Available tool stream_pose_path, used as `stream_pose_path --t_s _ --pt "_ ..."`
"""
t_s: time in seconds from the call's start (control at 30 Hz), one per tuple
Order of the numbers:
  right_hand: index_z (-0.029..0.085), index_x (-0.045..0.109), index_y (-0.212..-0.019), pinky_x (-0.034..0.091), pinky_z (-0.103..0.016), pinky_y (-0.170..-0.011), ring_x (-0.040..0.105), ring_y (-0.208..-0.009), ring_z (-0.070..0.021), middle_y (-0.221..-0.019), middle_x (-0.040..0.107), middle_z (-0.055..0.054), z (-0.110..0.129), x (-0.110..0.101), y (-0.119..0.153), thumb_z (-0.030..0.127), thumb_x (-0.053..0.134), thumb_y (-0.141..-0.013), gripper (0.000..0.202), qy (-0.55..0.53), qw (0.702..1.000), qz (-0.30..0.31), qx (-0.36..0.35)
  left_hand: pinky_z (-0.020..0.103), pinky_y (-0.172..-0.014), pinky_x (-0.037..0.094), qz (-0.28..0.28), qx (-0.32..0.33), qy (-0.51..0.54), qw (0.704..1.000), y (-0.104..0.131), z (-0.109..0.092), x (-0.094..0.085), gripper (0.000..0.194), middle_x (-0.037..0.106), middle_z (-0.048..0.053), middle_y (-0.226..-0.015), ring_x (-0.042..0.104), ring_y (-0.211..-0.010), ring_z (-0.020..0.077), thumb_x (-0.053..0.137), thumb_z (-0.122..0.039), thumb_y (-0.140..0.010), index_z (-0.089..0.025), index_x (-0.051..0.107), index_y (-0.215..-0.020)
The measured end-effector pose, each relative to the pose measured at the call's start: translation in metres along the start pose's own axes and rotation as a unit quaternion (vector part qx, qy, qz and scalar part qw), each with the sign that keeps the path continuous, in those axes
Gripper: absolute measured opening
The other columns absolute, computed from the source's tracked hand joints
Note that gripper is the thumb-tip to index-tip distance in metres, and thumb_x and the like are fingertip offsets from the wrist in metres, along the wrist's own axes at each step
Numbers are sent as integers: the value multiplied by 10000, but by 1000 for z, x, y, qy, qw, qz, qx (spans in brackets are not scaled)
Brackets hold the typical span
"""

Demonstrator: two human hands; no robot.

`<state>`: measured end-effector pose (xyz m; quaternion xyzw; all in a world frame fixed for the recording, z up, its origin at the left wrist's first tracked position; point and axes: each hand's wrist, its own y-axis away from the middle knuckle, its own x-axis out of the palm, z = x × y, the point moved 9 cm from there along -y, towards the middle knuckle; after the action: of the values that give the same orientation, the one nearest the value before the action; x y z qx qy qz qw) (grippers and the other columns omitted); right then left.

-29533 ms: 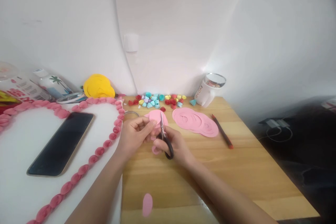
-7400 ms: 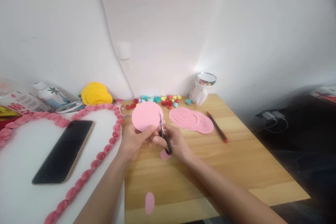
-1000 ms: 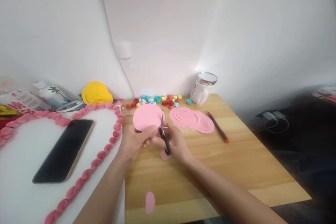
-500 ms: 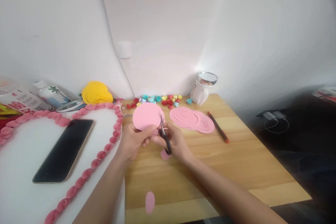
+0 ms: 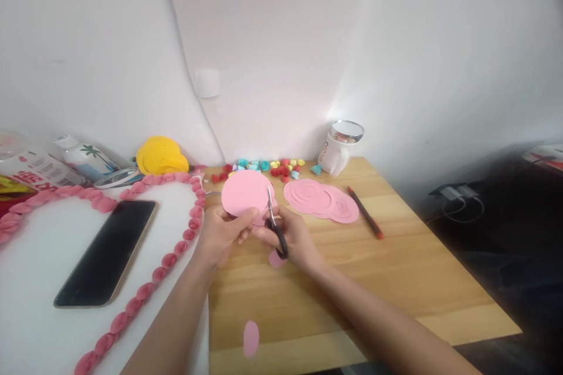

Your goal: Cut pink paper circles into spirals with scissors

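A round pink paper (image 5: 244,192) is pinched at its lower edge by my left hand (image 5: 220,233), thumb on top. My right hand (image 5: 294,237) is closed round the black handles of the scissors (image 5: 276,228), whose blades point up at the paper's right edge. Whether the blades are parted is too small to tell. Below the hands, a small pink scrap (image 5: 276,259) lies on the wooden table (image 5: 396,287), and an oval pink piece (image 5: 251,338) is nearer the front edge. Spiral-cut pink circles (image 5: 323,199) overlap to the right of the hands.
Several small coloured paper rolls (image 5: 264,167) line the wall beside a white mug (image 5: 334,152). A dark pen (image 5: 365,212) lies at the right. On the left, a phone (image 5: 108,255) rests on a white board (image 5: 26,304) edged with pink paper roses. Yellow paper (image 5: 160,155) stands behind.
The round pink paper has shifted very slightly left and up in my left hand. The scissors are turned a little differently. Everything else looks the same.
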<state>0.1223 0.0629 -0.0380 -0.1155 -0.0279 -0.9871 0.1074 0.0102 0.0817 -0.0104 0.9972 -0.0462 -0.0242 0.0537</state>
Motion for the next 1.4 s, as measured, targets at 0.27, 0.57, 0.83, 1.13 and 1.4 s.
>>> stream_pose_path --t_s 0.27,0.57,0.83,1.13,1.4 --pt "189 456 -788 321 -204 -427 430 -447 -85 -529 463 69 -1 0 0 459 754 -549 469 5 1000 -3 0 203 -388 291 -6 7 53 999 -1 2 -1 215 480 -41 -397 372 -357 48 644 -262 -673 -143 537 -530" --pt "193 454 -798 340 -221 -478 440 -491 -96 -570 485 50 -1 3 -1 457 761 -548 475 7 1000 10 -16 191 -366 302 -23 -4 34 999 -1 6 -1 208 466 -37 -389 391 -365 52 663 -246 -647 -124 565 -509" --pt "192 451 -837 416 -266 -602 510 -615 -134 -655 511 27 7 0 -1 407 771 -562 474 20 999 4 -38 188 -359 300 -14 3 -14 1000 0 6 -2 191 495 -23 -419 401 -372 54 684 -270 -641 -100 613 -589" --pt "183 459 -830 382 -236 -542 460 -555 -104 -623 491 40 7 -1 -2 410 776 -543 485 13 999 0 -33 180 -380 306 -16 -9 -34 999 0 5 -4 235 449 -44 -369 384 -366 45 662 -270 -667 -119 573 -510" --pt "189 459 -812 342 -219 -512 439 -538 -99 -598 479 49 5 -2 -3 418 777 -531 482 12 999 -2 -30 184 -395 304 -7 -9 -19 1000 -3 9 -3 253 441 -53 -369 376 -366 42 649 -271 -683 -135 549 -495"
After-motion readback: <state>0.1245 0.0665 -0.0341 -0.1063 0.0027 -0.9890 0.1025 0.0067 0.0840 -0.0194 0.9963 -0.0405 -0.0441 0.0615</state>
